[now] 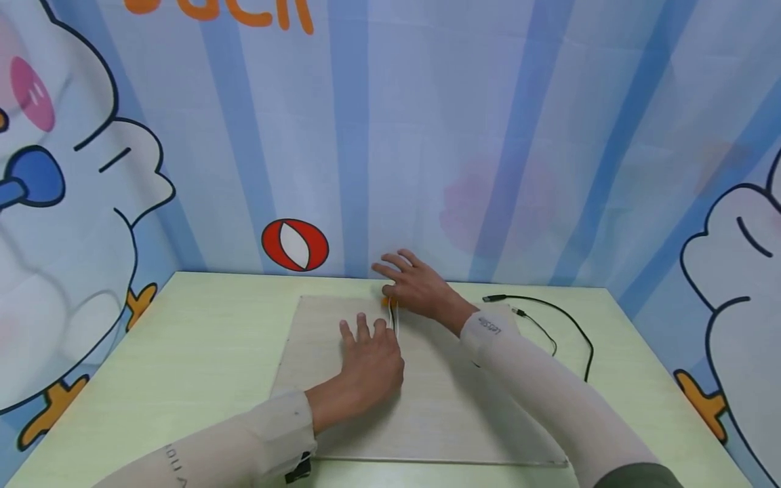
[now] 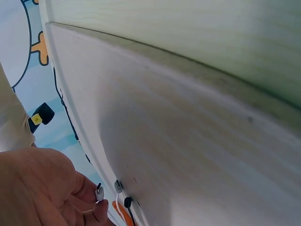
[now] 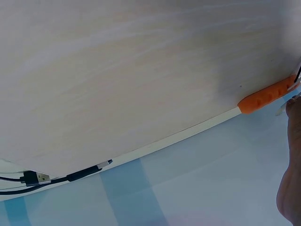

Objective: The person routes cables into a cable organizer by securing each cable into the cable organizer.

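Observation:
At the back of the board, an orange cable holder (image 3: 265,98) carries thin cables that run toward me, two white and one black. My left hand (image 1: 372,366) is low over the board, its thumb and a finger pinching a small pale plug (image 2: 99,193) with a dark tip. Beside that plug, a grey plug (image 2: 118,186) on a white cable and a black plug (image 2: 128,202) lie near the board. Over the holder, my right hand (image 1: 421,290) has several fingers spread, and its fingertips pinch a white cable (image 3: 281,111) behind the holder; the palm hides part of it.
A pale wooden board (image 1: 464,413) lies on the light table (image 1: 201,352). Right of it, a thick black cable (image 1: 567,315) and a thinner cable with a USB plug (image 1: 521,312) curve along the table. A striped cartoon cloth (image 1: 415,122) stands directly behind the table.

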Motion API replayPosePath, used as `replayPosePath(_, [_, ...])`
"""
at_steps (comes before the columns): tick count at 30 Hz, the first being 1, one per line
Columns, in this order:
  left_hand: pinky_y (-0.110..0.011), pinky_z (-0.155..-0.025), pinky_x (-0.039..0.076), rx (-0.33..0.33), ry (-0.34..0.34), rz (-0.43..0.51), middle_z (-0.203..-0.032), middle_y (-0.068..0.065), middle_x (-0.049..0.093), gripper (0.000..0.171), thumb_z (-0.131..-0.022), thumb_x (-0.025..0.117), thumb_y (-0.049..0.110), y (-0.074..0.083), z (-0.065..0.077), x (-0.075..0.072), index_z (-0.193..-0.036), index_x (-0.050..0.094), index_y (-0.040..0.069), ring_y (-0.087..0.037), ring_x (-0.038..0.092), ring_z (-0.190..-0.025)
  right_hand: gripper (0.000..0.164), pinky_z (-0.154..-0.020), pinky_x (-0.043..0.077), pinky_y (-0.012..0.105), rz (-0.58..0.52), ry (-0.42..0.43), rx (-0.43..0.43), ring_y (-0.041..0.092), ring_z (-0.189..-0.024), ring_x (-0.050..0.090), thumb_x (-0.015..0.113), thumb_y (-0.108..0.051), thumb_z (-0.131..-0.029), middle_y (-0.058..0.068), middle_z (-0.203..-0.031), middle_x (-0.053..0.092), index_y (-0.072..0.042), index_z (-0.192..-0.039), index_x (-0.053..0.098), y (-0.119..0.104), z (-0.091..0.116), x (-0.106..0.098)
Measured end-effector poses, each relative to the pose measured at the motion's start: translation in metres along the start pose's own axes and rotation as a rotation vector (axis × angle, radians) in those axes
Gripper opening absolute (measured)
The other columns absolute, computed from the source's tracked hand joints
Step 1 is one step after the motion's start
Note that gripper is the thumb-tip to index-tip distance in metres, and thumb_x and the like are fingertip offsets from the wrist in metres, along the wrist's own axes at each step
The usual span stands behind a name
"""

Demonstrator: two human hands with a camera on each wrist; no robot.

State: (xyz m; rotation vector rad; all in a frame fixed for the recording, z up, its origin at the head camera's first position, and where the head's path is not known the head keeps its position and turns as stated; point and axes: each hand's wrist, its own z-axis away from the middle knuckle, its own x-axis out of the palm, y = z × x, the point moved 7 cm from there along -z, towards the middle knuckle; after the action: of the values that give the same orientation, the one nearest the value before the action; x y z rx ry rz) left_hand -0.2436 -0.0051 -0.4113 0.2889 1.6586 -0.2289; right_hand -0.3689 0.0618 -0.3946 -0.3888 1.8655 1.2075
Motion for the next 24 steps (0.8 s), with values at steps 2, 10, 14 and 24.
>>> replayPosePath(2, [-0.082,-0.123,0.039,0.006,-0.003,-0.006,-0.148,-0.027,0.065,0.048,-0.107,0.073,0.032,0.002,-0.001,0.0,-0.132,0.071,-0.009,-0.06,0.052,-0.155,0.026,-0.136,0.037,0.051,0.005,-0.005,0.002,0.03,-0.162,0.048,0.081,-0.025,-0.106,0.002,-0.174,0.054,-0.032,-0.13,0.083,0.001,0.001,0.0])
replayPosePath(10, [-0.082,-0.124,0.037,0.027,-0.029,-0.002,-0.15,-0.027,0.064,0.05,-0.107,0.074,0.033,0.008,-0.006,0.004,-0.134,0.071,-0.009,-0.06,0.051,-0.156,0.032,-0.135,0.038,0.052,0.004,-0.015,0.009,0.03,-0.162,0.048,0.085,-0.023,-0.103,0.003,-0.174,0.053,-0.034,-0.134,0.082,0.005,0.008,0.002])
replayPosePath(14, [-0.082,-0.125,0.037,0.032,-0.034,-0.001,-0.152,-0.027,0.064,0.05,-0.107,0.073,0.033,0.011,-0.007,0.005,-0.134,0.071,-0.008,-0.06,0.049,-0.157,0.037,-0.135,0.038,0.052,0.001,-0.025,0.015,0.03,-0.161,0.049,0.086,-0.023,-0.102,0.003,-0.174,0.053,-0.035,-0.136,0.081,0.007,0.012,0.004])
replayPosePath(24, [-0.08,-0.125,0.038,0.043,-0.015,0.018,-0.149,-0.026,0.063,0.043,-0.106,0.073,0.03,0.016,-0.009,0.009,-0.128,0.072,-0.007,-0.058,0.049,-0.157,0.03,-0.135,0.038,0.053,-0.036,-0.027,0.026,0.032,-0.16,0.05,0.086,-0.019,-0.102,0.005,-0.173,0.054,-0.03,-0.13,0.084,0.01,0.019,0.006])
